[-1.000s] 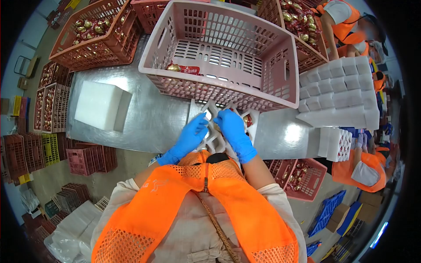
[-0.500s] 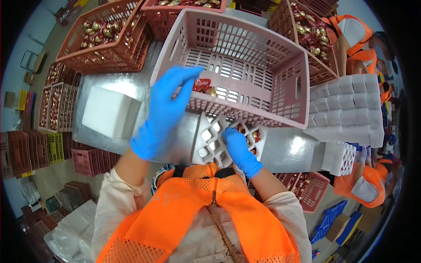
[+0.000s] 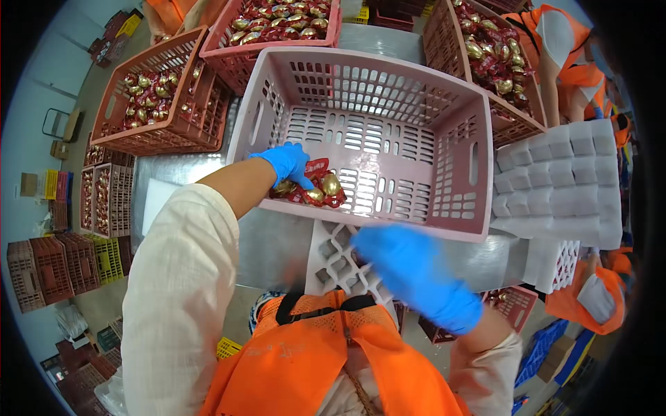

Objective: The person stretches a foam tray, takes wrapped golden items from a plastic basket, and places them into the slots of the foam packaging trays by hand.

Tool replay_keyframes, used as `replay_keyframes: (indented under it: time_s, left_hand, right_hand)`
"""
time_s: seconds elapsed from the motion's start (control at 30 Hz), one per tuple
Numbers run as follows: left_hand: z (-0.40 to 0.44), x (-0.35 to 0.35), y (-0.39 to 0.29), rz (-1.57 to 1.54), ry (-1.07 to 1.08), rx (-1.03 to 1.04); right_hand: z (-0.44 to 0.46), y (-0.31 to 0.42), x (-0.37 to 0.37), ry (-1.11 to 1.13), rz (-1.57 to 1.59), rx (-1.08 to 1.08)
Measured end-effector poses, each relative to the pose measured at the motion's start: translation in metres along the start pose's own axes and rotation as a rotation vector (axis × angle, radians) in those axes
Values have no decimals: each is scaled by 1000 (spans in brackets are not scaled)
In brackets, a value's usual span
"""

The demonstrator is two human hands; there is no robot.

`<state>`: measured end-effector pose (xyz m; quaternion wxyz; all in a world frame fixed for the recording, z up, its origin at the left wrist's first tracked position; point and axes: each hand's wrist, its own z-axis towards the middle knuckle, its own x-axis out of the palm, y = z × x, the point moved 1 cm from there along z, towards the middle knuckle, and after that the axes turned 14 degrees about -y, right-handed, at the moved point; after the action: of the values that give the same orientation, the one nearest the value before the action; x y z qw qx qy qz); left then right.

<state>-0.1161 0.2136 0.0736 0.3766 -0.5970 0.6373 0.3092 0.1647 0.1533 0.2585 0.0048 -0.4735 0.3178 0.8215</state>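
My left hand [image 3: 283,165], in a blue glove, reaches into the near left corner of a pale pink crate [image 3: 361,225]. Its fingers are apart and touch a few red-and-gold wrapped, egg-shaped packets [image 3: 331,184] there; no firm grip shows. Blurred by motion, my right hand [image 3: 399,260] in its blue glove is over the right side of a white foam tray [image 3: 322,267] with diamond-shaped cells. What its fingers hold, if anything, cannot be made out. It hides much of that side of the tray, while the visible left cells hold no packets.
Crates of wrapped packets stand behind: an orange one [image 3: 114,142] at left, a pink one [image 3: 267,48] and another [image 3: 513,111] at right. Stacked white foam trays [image 3: 555,184] are on the right. A metal table [image 3: 267,253] lies beneath. Co-workers in orange vests [image 3: 583,298] stand nearby.
My left hand has moved down onto the packets in the crate corner. My right hand has moved right and back from the tray cells. The view has tilted up.
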Motion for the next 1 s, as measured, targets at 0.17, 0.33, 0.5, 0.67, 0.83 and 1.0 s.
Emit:
replay_keyframes:
  time_s: [0.17,0.33,0.5,0.67,0.83,1.0]
  left_hand:
    - [7,-5,1,3,-6,-28]
    - [22,18,22,-230,16,-65]
    - [27,19,17,-91,102,-108]
    - [12,11,0,-140,135,-138]
    - [2,-1,-12,-150,112,-96]
    - [-8,0,-36,-113,62,173]
  right_hand:
    - [86,-85,28,339,17,-126]
    - [70,-116,163,647,-149,-604]
    - [58,-135,224,299,-176,-712]
    - [62,-160,184,647,-137,-731]
    - [61,-163,100,643,140,-325]
    - [58,-104,-77,117,457,185]
